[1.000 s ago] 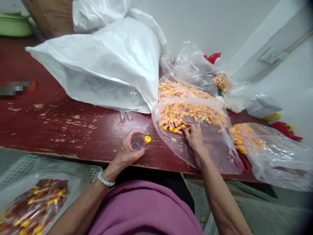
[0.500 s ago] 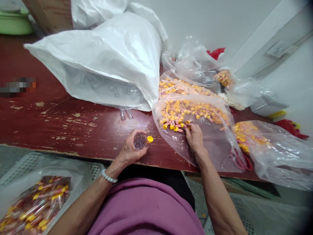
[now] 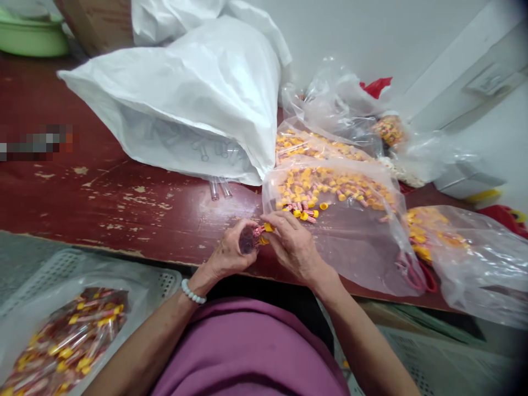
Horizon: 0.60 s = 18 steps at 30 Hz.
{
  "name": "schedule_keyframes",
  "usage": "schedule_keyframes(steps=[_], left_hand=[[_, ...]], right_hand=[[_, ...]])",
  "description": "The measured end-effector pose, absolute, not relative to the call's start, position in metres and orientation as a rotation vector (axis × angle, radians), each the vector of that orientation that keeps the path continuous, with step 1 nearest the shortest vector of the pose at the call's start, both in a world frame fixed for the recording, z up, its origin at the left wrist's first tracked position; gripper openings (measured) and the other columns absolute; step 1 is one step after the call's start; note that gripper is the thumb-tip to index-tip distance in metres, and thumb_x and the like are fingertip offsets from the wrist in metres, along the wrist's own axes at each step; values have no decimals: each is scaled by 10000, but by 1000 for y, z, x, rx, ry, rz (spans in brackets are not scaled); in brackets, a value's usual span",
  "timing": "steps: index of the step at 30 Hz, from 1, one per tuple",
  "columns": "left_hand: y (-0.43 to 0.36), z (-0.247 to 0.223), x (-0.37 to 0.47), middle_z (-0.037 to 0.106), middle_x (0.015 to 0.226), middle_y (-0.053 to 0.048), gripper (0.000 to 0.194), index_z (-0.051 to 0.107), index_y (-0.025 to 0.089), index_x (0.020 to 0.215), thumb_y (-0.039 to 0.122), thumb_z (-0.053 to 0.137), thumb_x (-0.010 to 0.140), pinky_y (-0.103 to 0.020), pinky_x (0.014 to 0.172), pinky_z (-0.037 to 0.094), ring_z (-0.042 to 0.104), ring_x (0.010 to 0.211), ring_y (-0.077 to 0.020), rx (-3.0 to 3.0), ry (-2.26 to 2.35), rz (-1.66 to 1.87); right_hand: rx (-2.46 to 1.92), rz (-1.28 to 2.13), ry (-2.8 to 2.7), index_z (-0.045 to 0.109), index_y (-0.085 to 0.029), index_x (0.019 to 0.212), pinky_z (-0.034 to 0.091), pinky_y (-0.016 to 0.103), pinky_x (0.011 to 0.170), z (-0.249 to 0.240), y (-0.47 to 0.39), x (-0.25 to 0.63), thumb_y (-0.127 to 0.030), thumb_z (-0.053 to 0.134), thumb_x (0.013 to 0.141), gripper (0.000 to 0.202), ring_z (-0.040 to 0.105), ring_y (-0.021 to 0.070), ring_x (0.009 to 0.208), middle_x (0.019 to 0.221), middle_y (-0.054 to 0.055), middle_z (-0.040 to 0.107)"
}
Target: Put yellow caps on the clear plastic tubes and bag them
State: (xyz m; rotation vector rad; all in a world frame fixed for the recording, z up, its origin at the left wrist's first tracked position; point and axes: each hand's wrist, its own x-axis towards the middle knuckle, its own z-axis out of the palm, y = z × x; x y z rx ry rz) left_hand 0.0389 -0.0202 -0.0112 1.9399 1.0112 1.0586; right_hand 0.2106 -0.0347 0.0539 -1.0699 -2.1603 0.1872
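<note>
Near the table's front edge, my left hand (image 3: 233,248) is wrapped round several clear plastic tubes (image 3: 247,240), their round ends facing up. My right hand (image 3: 291,242) pinches a yellow cap with a red-and-white patterned stem (image 3: 268,226) at the mouths of the tubes. Whether the stem is inside a tube is hidden by the fingers. Just beyond my right hand, an open clear bag (image 3: 350,258) holds many capped pieces (image 3: 305,209) of the same kind. Two loose clear tubes (image 3: 220,190) lie by the mouth of a big white sack (image 3: 206,93) with more tubes inside.
A worn red table (image 3: 103,203) carries everything. Below left, a white crate (image 3: 165,278) holds a bag of filled tubes with yellow caps (image 3: 78,335). More clear bags (image 3: 482,275) lie at the right. A green basin (image 3: 33,36) stands far left.
My right hand has come from the pile on the clear bag over to my left hand, bringing a yellow-capped piece. My left hand still grips the tubes. The view has shifted slightly.
</note>
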Motion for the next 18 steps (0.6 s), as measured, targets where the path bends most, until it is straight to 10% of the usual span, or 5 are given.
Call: schedule_keyframes(steps=[12, 18], left_hand=[[-19, -3, 40, 606, 796, 2, 341, 505, 166, 944, 139, 641, 632, -221, 612, 474, 574, 676, -118, 1794, 987, 1121], [-21, -2, 43, 635, 794, -8, 390, 497, 171, 956, 187, 691, 618, -219, 596, 493, 617, 666, -126, 1556, 1024, 1119]], right_hand=[[-1203, 144, -2255, 474, -181, 1277, 426, 405, 846, 50, -53, 193, -45, 441, 756, 539, 509, 230, 982, 1075, 82, 636], [-1446, -24, -1765, 572, -226, 1074, 453, 365, 804, 52, -30, 251, -116, 424, 830, 306, 559, 198, 889, 959, 54, 630]])
